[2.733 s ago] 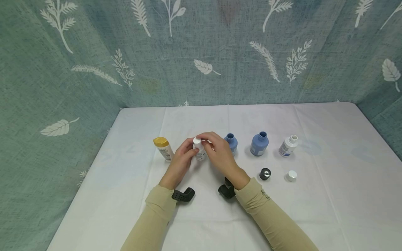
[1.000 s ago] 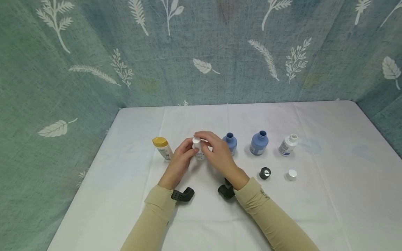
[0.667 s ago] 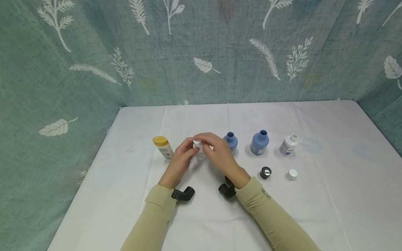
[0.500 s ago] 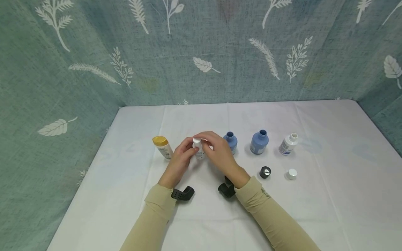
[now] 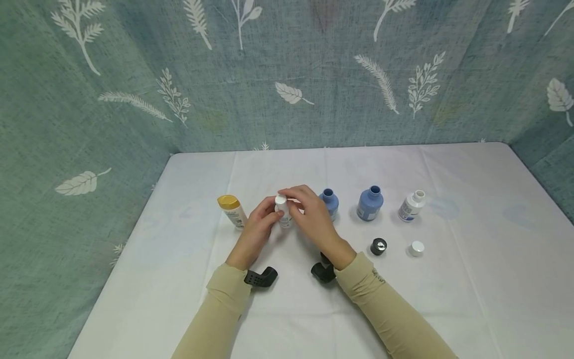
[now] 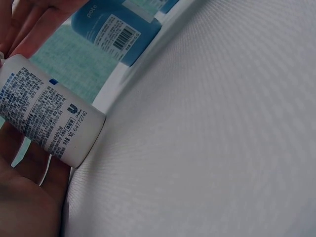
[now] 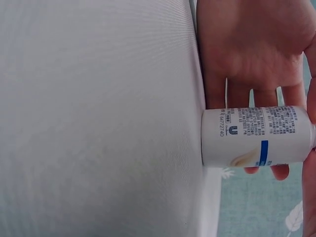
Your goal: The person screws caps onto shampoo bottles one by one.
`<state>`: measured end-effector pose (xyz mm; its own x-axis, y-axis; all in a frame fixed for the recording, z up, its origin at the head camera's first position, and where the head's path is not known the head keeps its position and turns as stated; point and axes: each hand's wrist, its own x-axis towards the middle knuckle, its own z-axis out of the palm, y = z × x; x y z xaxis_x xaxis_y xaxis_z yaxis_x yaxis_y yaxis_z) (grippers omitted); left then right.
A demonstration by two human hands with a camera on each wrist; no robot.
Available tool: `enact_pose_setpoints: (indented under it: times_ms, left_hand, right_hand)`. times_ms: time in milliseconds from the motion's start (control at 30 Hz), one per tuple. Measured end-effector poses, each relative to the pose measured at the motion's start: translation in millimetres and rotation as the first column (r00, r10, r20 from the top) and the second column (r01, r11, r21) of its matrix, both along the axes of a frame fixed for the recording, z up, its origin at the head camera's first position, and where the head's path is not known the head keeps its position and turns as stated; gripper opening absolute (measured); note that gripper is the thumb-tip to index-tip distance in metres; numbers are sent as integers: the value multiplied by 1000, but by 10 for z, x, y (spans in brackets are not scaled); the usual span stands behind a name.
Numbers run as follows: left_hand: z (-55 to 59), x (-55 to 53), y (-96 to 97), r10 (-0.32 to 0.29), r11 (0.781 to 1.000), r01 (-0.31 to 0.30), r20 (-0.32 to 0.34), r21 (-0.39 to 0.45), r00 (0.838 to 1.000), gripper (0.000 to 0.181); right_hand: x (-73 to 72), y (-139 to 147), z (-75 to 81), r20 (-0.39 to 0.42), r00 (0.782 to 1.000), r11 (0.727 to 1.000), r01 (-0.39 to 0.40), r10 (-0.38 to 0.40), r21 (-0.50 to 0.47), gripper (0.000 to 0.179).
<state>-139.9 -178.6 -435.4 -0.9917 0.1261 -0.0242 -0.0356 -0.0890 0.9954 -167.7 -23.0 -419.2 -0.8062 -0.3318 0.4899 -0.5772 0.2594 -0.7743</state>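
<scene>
In the head view a small white lotion bottle [image 5: 285, 220] stands upright on the table between both hands. My left hand [image 5: 257, 229] grips it from the left, thumb on its near side. At the neck, my right hand [image 5: 312, 215] pinches the white cap [image 5: 280, 199] between thumb and fingers. The left wrist view shows the back label of the bottle [image 6: 47, 111], its base on the cloth. In the right wrist view the left fingers wrap behind the bottle [image 7: 256, 136]; the cap is cut off there.
Left of the hands stands a yellow-capped bottle [image 5: 233, 212]. To the right are two uncapped blue bottles [image 5: 333, 205] [image 5: 369, 205] and an uncapped white bottle [image 5: 410, 207]. A black cap [image 5: 378, 247] and a white cap [image 5: 416, 249] lie before them on the white tablecloth [image 5: 484, 279].
My right fingers have shifted slightly around the cap, dipping over it and rising again, so its top shows more now. The left hand and bottle stay in place.
</scene>
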Motion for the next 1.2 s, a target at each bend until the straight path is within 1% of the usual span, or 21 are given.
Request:
enact_pose_setpoints:
  times_ms: [133,167,267,367,400,533,667,800,967,1200]
  left_hand:
    - [-74,-26,-21,-2,1000,2,-4,13,1000,30]
    - [-56,-16,-16,-2,1000,2,-5,7,1000,30]
    - [-65,-12,-11,0,1000,0,-14,7,1000,30]
    - [-75,-8,-8,5,1000,-5,-17,1,1000,30]
    - [-103,-19,-14,5,1000,-5,-24,7,1000,31]
    - [-106,-19,-17,2,1000,-2,-18,3,1000,31]
    - [-72,-18,-16,-4,1000,4,-13,7,1000,31]
    - [5,7,4,-9,1000,9,-21,6,1000,30]
    - [96,49,33,-13,1000,12,-25,-20,1000,30]
    - [121,54,35,-25,1000,25,-18,-14,1000,29]
  right_hand:
    - [1,-2,-4,-8,1000,1000,-7,7,1,30]
    - [1,-1,0,-14,1000,1000,-11,11,4,30]
    - [-1,6,0,-43,999,1000,-21,21,18,30]
    - [-1,15,0,-55,998,999,-35,37,35,29]
    - [-4,16,-6,-56,998,999,-38,40,38,28]
    - [-16,16,-15,-35,998,998,-52,53,38,28]
    - [-27,17,-11,-10,998,998,-55,55,13,27]
    - [-34,20,-3,7,998,998,-57,57,-11,26]
    - [-33,26,-7,10,998,998,-55,55,-12,25]
    - [-30,26,-11,24,998,998,-53,54,-33,24]
